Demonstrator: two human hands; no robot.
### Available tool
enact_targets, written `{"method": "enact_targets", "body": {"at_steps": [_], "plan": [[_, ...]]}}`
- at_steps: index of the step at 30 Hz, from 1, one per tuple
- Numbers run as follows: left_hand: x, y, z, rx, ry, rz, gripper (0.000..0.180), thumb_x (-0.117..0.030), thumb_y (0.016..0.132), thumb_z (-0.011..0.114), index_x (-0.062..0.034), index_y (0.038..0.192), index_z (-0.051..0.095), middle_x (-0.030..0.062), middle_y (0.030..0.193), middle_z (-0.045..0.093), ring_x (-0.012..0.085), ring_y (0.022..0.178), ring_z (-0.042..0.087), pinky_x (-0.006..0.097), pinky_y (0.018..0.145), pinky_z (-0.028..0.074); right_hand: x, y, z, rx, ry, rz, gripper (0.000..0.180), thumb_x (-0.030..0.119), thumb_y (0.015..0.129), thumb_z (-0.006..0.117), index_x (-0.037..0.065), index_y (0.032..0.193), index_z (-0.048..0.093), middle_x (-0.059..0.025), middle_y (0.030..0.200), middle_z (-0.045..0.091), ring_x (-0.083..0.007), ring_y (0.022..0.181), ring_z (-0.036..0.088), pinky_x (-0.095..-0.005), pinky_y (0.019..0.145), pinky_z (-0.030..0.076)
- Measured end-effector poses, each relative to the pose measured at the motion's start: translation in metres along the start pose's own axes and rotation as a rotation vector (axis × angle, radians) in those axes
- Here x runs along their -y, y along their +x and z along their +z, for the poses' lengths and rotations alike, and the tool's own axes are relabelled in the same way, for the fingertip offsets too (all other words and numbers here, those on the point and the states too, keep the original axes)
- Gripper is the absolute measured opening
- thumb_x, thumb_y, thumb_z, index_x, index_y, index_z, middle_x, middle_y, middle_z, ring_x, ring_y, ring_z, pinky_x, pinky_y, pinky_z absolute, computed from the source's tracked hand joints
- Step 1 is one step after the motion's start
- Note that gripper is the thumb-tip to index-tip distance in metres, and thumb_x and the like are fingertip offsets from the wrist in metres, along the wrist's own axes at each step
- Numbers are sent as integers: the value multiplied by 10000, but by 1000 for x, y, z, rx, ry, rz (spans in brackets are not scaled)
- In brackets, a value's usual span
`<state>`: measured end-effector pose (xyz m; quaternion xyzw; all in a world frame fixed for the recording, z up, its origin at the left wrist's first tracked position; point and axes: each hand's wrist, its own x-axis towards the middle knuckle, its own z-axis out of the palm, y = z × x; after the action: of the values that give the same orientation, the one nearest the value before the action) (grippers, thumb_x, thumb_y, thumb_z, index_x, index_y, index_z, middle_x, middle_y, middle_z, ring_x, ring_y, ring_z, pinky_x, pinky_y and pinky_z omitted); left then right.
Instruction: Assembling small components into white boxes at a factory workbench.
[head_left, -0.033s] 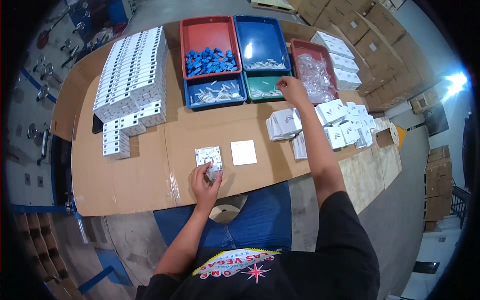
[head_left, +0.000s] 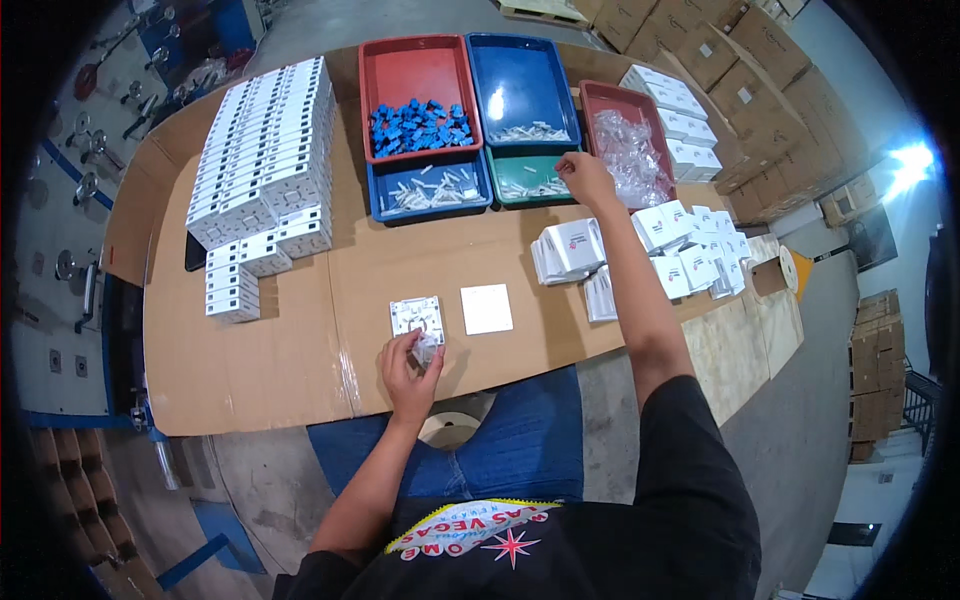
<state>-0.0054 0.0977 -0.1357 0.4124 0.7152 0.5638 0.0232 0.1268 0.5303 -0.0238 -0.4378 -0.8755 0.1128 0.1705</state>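
My left hand (head_left: 405, 375) is at the table's near edge, its fingers closed on a small clear plastic bag (head_left: 427, 350). The bag lies against the lower part of a white square plate with a round fitting (head_left: 415, 312). A plain white square plate (head_left: 487, 308) rests flat just to the right of it. My right hand (head_left: 588, 182) reaches far out to the right end of a green tray (head_left: 535, 199), which has small white pieces (head_left: 530, 188) in it. Thumb and fingertips are pinched together there; anything between them is too small to make out.
Left stands a tall stack of white boxes (head_left: 265, 150). Behind are a red tray of blue pieces (head_left: 420, 128), blue trays with white pieces (head_left: 430, 190) and a red tray of clear bags (head_left: 630, 150). White packets (head_left: 690, 250) are heaped under my right forearm.
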Motion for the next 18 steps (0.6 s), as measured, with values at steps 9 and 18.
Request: {"method": "enact_targets", "body": {"at_steps": [9, 18], "plan": [[4, -2, -6, 16, 98, 9, 426, -107, 800, 846, -27, 1179, 670, 119, 1083, 665, 275, 999, 623, 384, 898, 493, -46, 41, 71, 267, -219, -107, 195, 121, 860, 664, 173, 1011, 776, -162, 1092, 744, -361, 1046, 703, -480, 892, 567], [4, -2, -3, 15, 100, 2, 457, -151, 772, 871, -61, 1177, 678, 97, 1087, 690, 277, 998, 634, 399, 912, 448, -58, 52, 55, 134, -69, -114, 164, 132, 866, 689, 57, 990, 766, -185, 982, 751, -371, 965, 716, -452, 847, 564]]}}
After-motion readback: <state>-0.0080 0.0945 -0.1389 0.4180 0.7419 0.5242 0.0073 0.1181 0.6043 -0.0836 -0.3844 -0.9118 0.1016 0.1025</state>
